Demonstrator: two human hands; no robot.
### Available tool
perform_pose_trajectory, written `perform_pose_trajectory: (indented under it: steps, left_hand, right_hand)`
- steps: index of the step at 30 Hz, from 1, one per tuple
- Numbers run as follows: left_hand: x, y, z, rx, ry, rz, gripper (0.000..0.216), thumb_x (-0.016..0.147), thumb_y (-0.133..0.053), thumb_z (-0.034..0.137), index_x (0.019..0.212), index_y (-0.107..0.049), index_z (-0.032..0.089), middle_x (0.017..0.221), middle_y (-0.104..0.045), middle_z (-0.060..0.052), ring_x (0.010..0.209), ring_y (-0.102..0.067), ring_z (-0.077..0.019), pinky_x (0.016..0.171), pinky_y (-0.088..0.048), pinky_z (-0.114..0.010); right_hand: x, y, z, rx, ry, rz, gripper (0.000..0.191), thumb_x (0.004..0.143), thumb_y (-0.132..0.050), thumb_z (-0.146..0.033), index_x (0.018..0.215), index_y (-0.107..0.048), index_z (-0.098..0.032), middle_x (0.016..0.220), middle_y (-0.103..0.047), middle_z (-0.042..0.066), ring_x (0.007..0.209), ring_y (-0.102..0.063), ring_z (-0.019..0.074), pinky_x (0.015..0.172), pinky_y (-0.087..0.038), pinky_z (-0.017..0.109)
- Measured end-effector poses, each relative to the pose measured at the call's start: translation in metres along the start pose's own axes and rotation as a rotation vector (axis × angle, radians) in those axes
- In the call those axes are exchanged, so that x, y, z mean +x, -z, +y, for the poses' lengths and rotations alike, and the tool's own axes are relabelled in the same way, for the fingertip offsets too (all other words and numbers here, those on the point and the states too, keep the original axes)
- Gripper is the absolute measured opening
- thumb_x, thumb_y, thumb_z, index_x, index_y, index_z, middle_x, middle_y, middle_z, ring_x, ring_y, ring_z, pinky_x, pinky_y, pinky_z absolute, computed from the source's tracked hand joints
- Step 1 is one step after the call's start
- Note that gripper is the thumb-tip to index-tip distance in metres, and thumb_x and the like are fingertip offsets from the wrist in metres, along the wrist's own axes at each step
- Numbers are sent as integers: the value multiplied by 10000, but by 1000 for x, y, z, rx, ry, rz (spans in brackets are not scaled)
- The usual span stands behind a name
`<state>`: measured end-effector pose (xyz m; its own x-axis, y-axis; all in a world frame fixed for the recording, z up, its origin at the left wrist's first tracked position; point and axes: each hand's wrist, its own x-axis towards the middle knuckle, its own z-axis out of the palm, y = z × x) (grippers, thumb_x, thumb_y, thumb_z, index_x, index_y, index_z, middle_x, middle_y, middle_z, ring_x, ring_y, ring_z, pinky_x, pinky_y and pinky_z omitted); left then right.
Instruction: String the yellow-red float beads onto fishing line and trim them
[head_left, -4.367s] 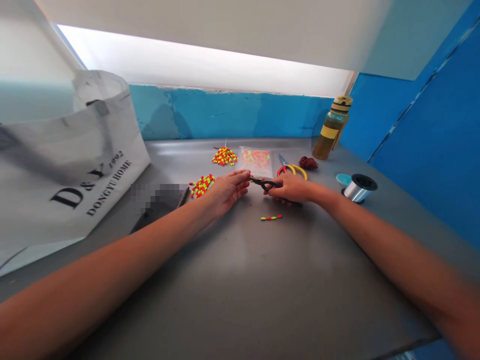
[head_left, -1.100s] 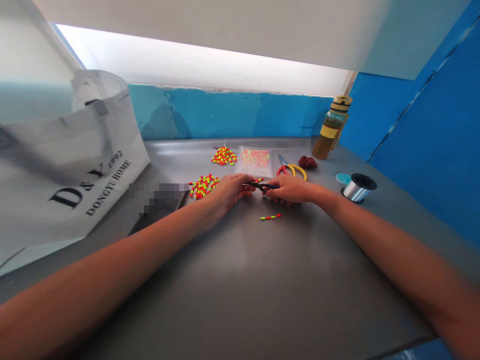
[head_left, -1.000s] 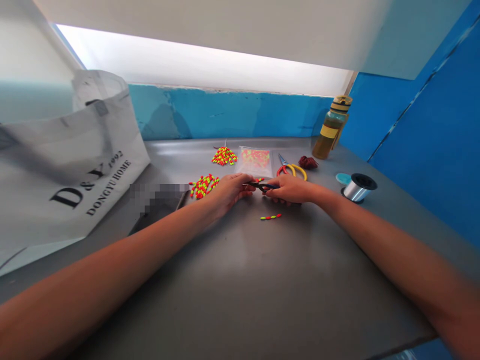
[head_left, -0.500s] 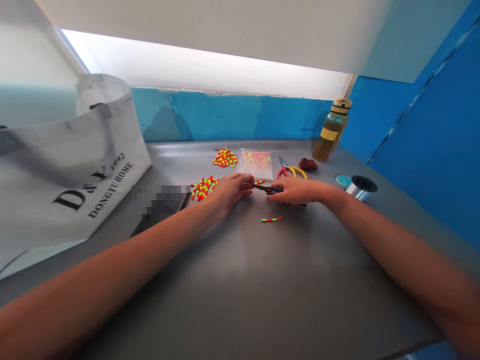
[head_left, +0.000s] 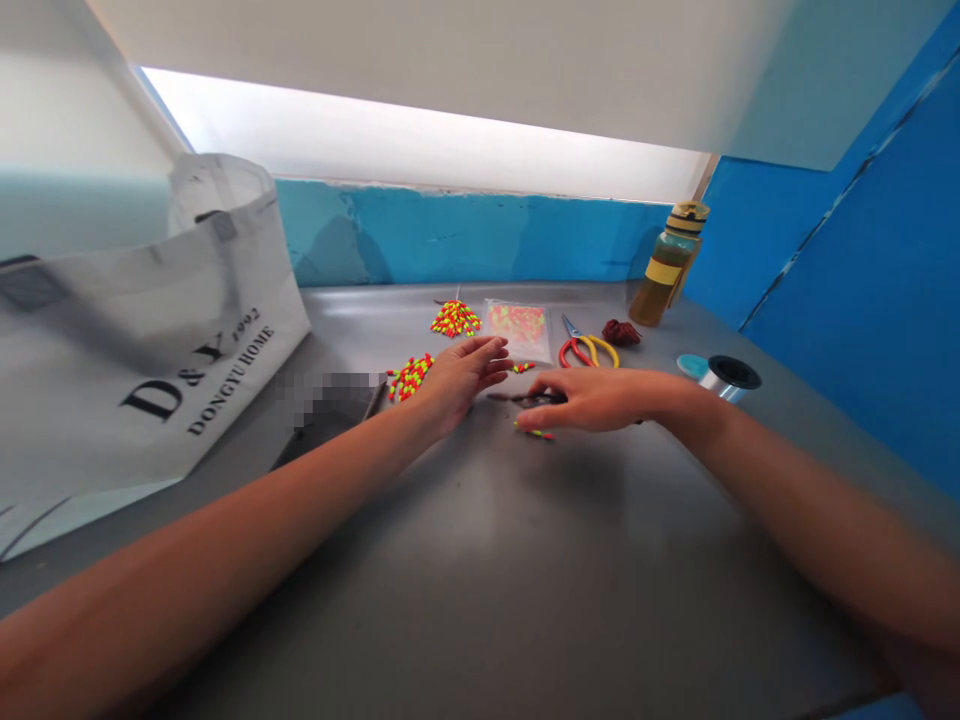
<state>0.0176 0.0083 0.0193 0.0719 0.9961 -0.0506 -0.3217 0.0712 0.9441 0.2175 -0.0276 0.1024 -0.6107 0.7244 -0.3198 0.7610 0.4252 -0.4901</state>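
Note:
My left hand (head_left: 469, 378) hovers over the table, its fingers stretched and slightly apart, with nothing visible in them. To its right, my right hand (head_left: 592, 398) holds dark-handled pliers (head_left: 541, 398), jaws pointing left toward my left hand. Part of the handles is hidden under the palm. Just below my right thumb lies a short row of red and yellow-green beads (head_left: 541, 434), partly covered by the thumb. A few more beads (head_left: 523, 368) lie between the hands, farther back. Beside my left wrist is a pile of the same beads (head_left: 409, 378).
Behind the hands are a second bead bunch (head_left: 455, 319), a clear bag of beads (head_left: 517, 330), red-and-yellow-handled scissors (head_left: 591, 350) and a dark red bundle (head_left: 621, 332). A bottle (head_left: 666, 270) and a spool (head_left: 731, 376) stand right; a large white bag (head_left: 217, 300) stands left.
My left fingers have come apart from the pliers' tip and spread. My right hand, with the pliers, has shifted slightly toward me, over the short bead row.

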Motion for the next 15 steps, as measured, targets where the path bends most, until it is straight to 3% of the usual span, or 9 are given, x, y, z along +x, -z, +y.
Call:
perform_pose_trajectory:
  steps: [5, 9, 15]
  left_hand:
    - [-4, -4, 4, -17, -17, -4, 155, 805, -770, 294, 882, -703, 178, 906, -716, -76, 830, -700, -173, 814, -553, -293]
    - [-4, -4, 5, -17, -23, -17, 165, 804, -772, 318, 869, -696, 186, 879, -717, -63, 838, -694, -170, 803, -541, -279]
    - [-9, -9, 6, -91, -33, -41, 140, 819, -760, 284, 860, -670, 186, 892, -703, -44, 832, -687, -160, 804, -554, -285]
  right_hand:
    - [-3, -23, -16, -32, 0, -127, 612, 715, -735, -668, 1137, -678, -230, 1075, -724, 72, 878, -668, 260, 606, -431, 300]
    - [-4, -42, -28, -128, -56, -75, 656, 733, -686, -675, 1179, -614, -199, 1066, -714, 111, 846, -665, 276, 563, -410, 311]
    - [-1, -60, -40, -319, -149, 109, 555, 901, -545, -521, 1268, -549, -105, 1027, -719, 203, 874, -693, 335, 619, -459, 358]
